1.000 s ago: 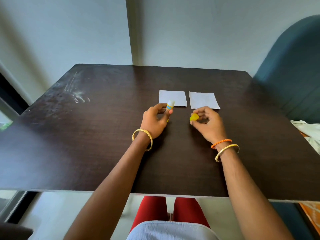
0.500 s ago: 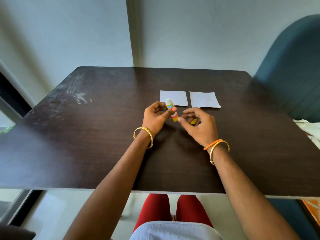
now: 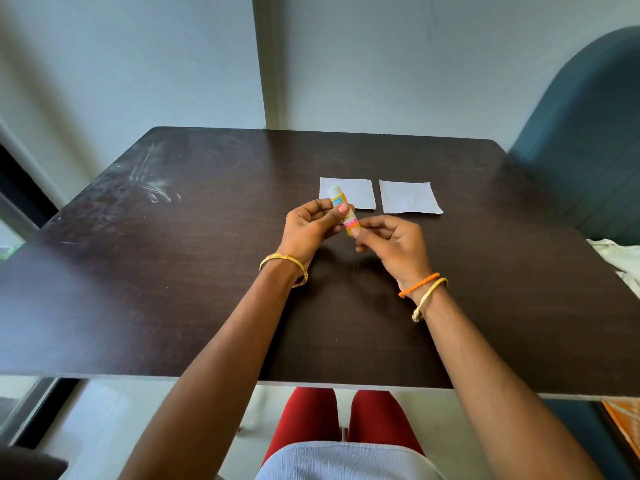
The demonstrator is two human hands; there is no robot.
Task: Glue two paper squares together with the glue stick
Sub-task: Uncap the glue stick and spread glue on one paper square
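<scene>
Head view, table point(image 3: 173, 271): dark wood, carrying two white paper squares side by side toward the far edge, right of centre, neither overlapping.
Left paper square point(image 3: 356, 197): flat, near corner partly hidden behind the glue stick's tip.
Right paper square point(image 3: 407, 197): flat, fully visible, just beside the first, a narrow strip of bare table between.
Glue stick point(image 3: 344, 211): held above the table, just nearer than the squares; long axis tilted, pale tip up and away toward the left square, yellow base down and toward the near edge.
Left hand point(image 3: 311, 228): closed around the upper barrel, thumb across the label.
Right hand point(image 3: 388, 242): fingertips pinched narrow on the yellow base, likely ready to twist; cap not visible.
Key relation: squares lying straight ahead of both hands toward the far edge; tip already aimed at the left square, with the left hand nearer to it.
Likely step: readying the stick, no glue visibly on paper yet.
</scene>
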